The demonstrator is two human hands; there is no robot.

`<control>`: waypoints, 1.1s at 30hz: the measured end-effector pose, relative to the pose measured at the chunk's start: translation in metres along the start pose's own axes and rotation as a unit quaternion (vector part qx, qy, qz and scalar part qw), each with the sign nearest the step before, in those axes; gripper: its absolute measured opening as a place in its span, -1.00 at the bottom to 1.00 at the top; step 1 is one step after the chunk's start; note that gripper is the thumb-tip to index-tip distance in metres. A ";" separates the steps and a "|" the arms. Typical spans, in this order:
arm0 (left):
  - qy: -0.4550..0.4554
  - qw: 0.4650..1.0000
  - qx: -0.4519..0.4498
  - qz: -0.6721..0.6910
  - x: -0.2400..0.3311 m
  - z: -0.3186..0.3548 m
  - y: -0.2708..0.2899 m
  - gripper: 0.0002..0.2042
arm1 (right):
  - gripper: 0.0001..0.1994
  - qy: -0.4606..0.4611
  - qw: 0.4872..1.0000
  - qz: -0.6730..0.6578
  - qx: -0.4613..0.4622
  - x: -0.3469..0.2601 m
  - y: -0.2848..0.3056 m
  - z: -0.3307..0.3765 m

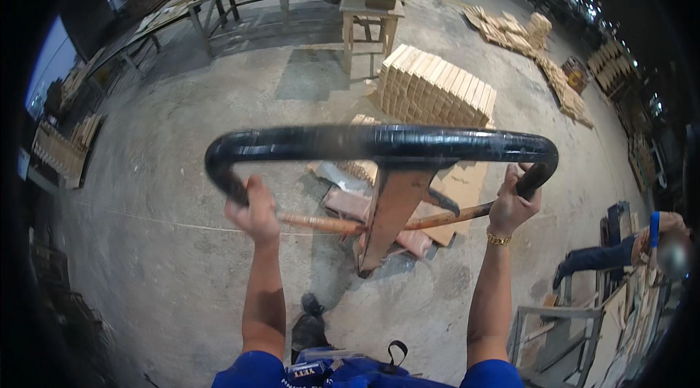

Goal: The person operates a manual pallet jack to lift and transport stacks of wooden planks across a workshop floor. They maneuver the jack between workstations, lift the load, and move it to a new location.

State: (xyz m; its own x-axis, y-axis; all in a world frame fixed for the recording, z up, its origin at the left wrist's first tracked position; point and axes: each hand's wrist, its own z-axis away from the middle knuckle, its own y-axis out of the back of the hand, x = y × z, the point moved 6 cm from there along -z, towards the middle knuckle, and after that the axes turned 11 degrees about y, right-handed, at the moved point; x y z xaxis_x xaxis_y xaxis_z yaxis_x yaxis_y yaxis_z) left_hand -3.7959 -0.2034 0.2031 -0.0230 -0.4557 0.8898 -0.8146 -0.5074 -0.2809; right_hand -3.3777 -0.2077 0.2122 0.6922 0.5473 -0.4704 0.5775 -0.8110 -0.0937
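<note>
Our left hand and right hand wrap the black, looped, metal-looking handle, which we should steer evenly.

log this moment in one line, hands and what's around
left hand: gripping black handle, left side | right hand: gripping black handle, right side | beyond: stacked wood pieces

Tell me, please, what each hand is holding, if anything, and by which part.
The left hand holds the black handle by its left side, the right hand by its right side, both below the bends.
</note>
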 end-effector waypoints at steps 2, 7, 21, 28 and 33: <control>0.012 0.999 -0.028 -0.032 -0.023 -0.049 -0.026 -0.66 | -0.88 -0.016 0.999 0.044 0.024 0.000 -0.006 0.007; 0.048 0.987 -0.133 -0.071 -0.076 -0.136 -0.107 -0.66 | -0.88 -0.106 0.987 0.108 0.060 0.002 -0.027 0.004; 0.008 0.979 -0.191 -0.072 -0.150 -0.239 -0.300 -0.65 | -0.91 -0.101 0.984 0.103 0.104 0.079 -0.106 -0.052; 0.255 0.900 -0.344 0.083 -0.150 -0.203 -0.315 -0.64 | -0.89 -0.219 0.973 0.057 0.048 0.119 -0.101 -0.090; 0.282 0.854 -0.378 0.219 -0.130 -0.146 -0.216 -0.69 | -0.91 -0.151 0.982 0.110 0.005 0.040 -0.040 -0.018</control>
State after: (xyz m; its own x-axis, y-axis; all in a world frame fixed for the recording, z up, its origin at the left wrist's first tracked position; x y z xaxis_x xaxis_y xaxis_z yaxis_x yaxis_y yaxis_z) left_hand -3.7010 0.0722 0.2006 -0.5237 0.0524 0.8503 -0.7928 0.3355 -0.5089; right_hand -3.3653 -0.1494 0.2130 0.6399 0.2732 -0.7183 0.4226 -0.9058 0.0320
